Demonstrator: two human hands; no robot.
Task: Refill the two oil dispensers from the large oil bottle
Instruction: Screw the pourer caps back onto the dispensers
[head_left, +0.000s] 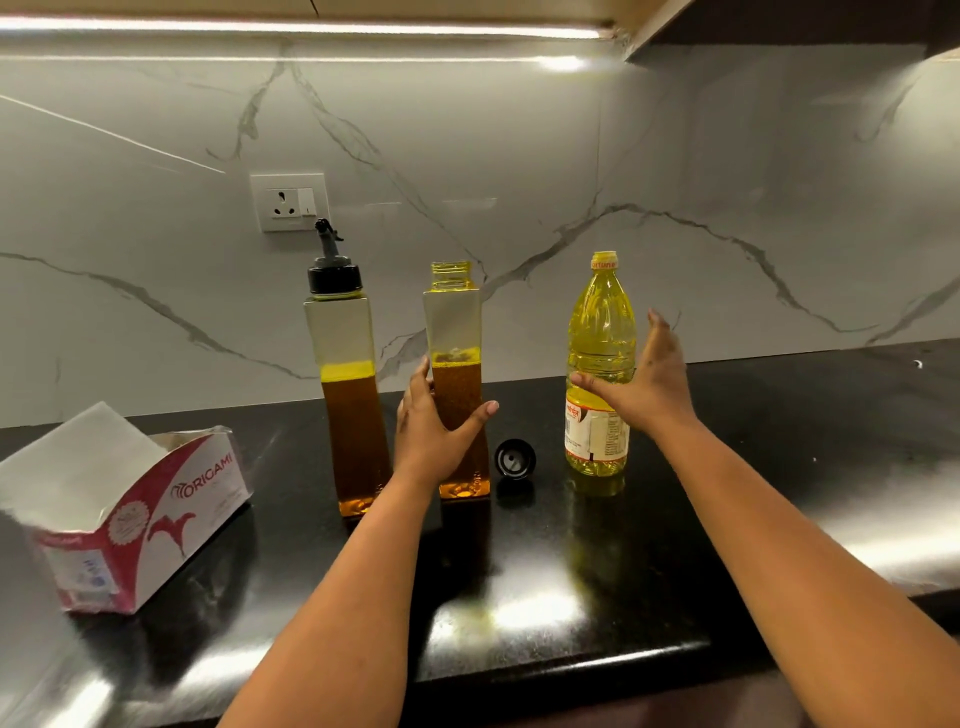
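Reaching with spread fingers, the right hand (641, 384) could topple the still-capped large oil bottle (600, 364); the left hand (434, 431) loosely cups the uncapped dispenser (457, 384).

light: bright under-cabinet strip (311, 25) | glare: patches on glossy counter (545, 608) | edges: wide-angle bowing | focus: slightly soft

Capped dispenser (345, 395) left, open dispenser (457, 384) middle, loose cap (515, 458) between it and oil bottle (600, 364) right
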